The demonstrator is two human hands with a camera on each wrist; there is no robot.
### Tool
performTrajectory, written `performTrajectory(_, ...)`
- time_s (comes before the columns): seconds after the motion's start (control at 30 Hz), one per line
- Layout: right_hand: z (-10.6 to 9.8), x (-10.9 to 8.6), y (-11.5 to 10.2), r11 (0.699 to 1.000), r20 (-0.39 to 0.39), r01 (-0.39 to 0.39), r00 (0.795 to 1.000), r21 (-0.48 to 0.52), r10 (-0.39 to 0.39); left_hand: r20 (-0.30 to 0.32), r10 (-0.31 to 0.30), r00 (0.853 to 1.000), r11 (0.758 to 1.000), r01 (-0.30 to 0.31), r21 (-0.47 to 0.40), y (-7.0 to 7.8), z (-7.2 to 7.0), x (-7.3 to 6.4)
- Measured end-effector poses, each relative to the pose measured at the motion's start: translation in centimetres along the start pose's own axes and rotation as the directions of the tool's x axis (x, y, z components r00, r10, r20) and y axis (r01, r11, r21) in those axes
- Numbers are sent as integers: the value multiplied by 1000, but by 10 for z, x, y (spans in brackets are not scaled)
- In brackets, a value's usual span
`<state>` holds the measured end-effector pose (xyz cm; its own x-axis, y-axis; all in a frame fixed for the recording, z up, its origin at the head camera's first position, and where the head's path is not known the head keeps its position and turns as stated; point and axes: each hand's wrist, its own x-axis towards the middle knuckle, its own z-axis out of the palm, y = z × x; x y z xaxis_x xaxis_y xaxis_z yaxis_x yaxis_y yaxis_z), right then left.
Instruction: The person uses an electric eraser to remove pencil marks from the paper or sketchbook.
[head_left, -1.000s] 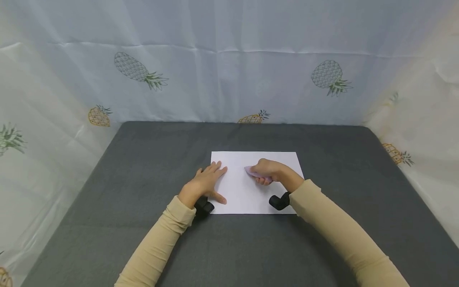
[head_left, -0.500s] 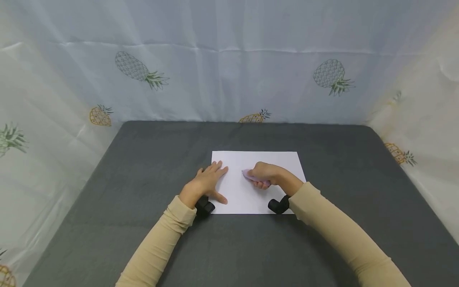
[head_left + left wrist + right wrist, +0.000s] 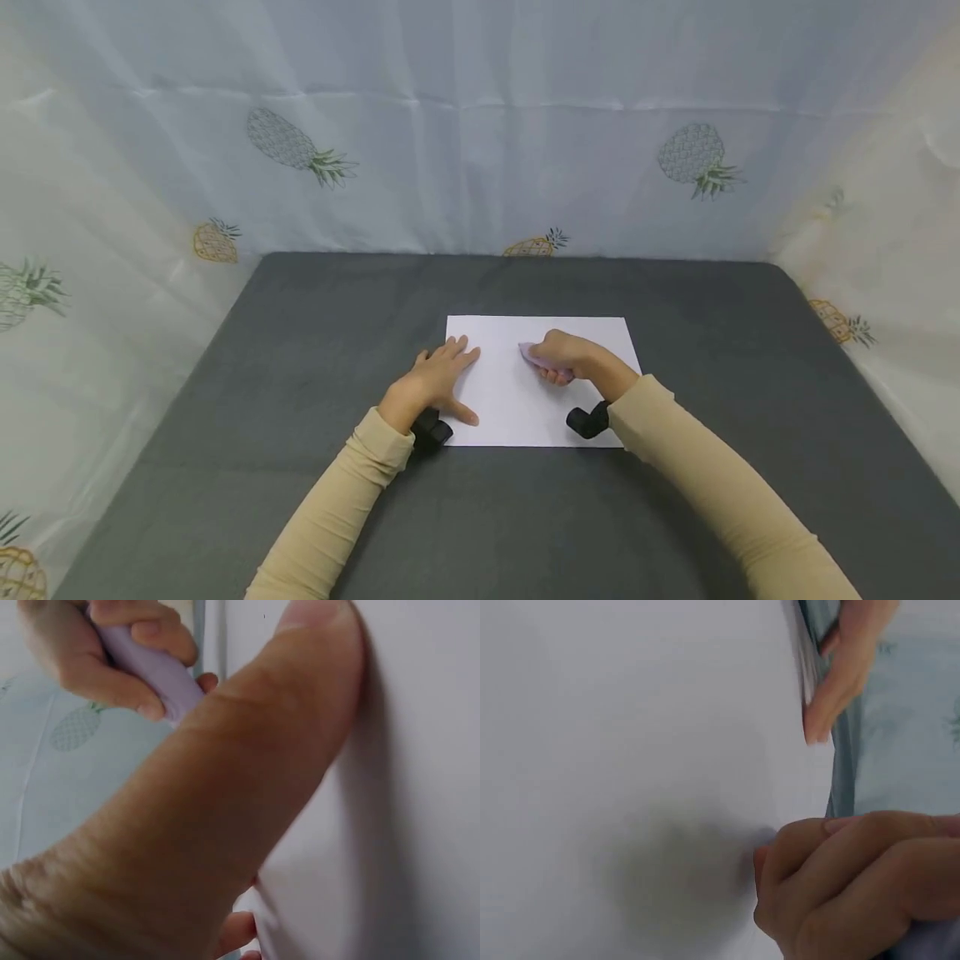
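A blank-looking white sheet of paper (image 3: 504, 417) lies flat on the dark table. My left hand (image 3: 433, 382) rests spread on its left edge, fingers straight and thumb out on the sheet. Over the middle of the paper, my right hand (image 3: 579, 358) grips a smooth lavender tool (image 3: 528, 353) with a tapered, pointed front end directed left. In the left wrist view the tool's rounded body (image 3: 154, 671) shows between the right fingers, partly behind the left thumb (image 3: 247, 735). The right wrist view shows curled right fingers (image 3: 855, 877) close over the paper; the tool is mostly hidden there.
Grey-black cloth covers the table (image 3: 322, 333). A pale curtain (image 3: 450, 183) with pineapple prints hangs behind and along both sides. Black wrist mounts (image 3: 587, 421) sit under each wrist, the right one above the paper's lower right part.
My right hand moved slightly left and nearer with the lavender tool, then back right and away. The left hand has stayed in place on the paper.
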<state>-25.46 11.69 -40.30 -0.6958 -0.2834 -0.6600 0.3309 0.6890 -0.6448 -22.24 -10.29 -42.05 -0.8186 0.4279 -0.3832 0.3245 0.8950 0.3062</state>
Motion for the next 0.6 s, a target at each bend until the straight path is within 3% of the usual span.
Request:
performTrajectory(0.17, 10, -5, 12, 996, 29, 81, 996, 36, -82, -6, -10, 1000, 1000, 10, 9, 1, 0, -4)
performTrajectory(0.37, -2, -10, 46, 954, -79, 202, 979, 222, -189, -20, 15, 1000, 1000, -15, -4, -1, 2, -2)
performTrajectory(0.5, -17, -15, 77, 926, -215, 235, 961, 294, -176, -21, 27, 999, 999, -27, -30, -3, 3, -2)
performTrajectory(0.6, -29, -21, 101, 920, -375, 244, 919, 307, -118, -29, 37, 999, 997, -39, -68, -5, 3, -2)
